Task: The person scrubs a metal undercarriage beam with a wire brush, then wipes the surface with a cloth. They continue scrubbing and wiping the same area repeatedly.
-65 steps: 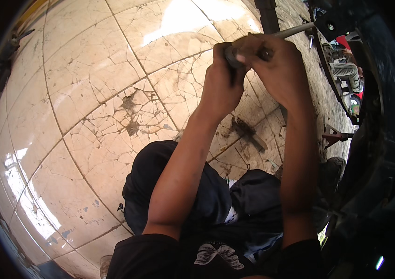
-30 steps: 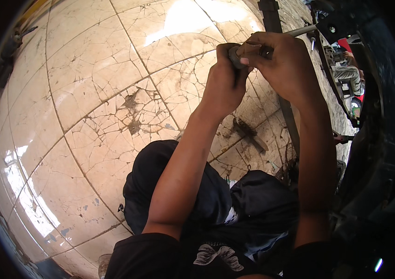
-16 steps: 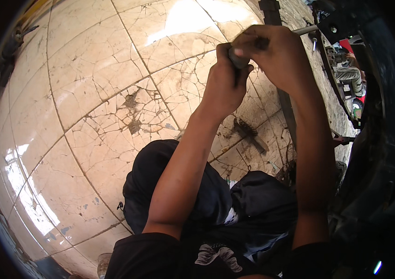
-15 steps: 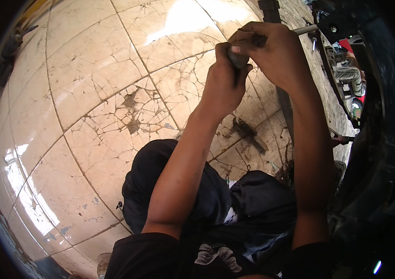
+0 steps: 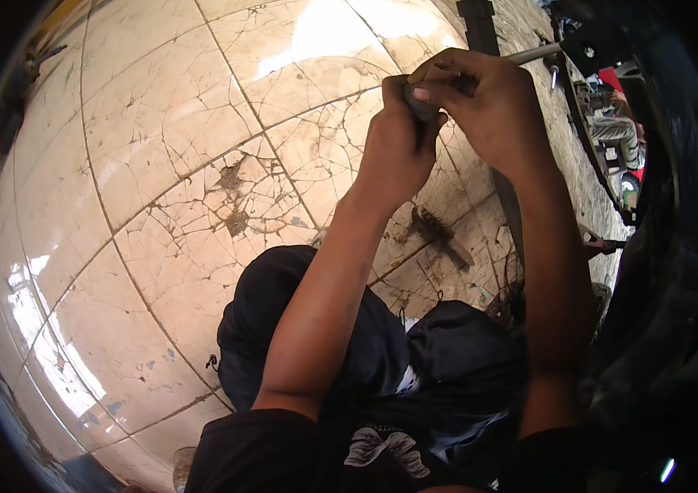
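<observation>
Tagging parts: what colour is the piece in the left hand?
Grey. The piece in the left hand is partly hidden; the head view shows it best.

Head-worn left fisheye, near, facing down past forearms (image 5: pixel 324 304) to tiled floor (image 5: pixel 168 107).

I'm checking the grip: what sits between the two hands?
A grey rounded piece, held in the left hand and touched by the right hand, in the head view.

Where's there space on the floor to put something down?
On the pale cracked tiles left of the left hand, and lower, left of the dark trouser knee. It's crowded right of the right hand: metal rod, dark bracket.
</observation>
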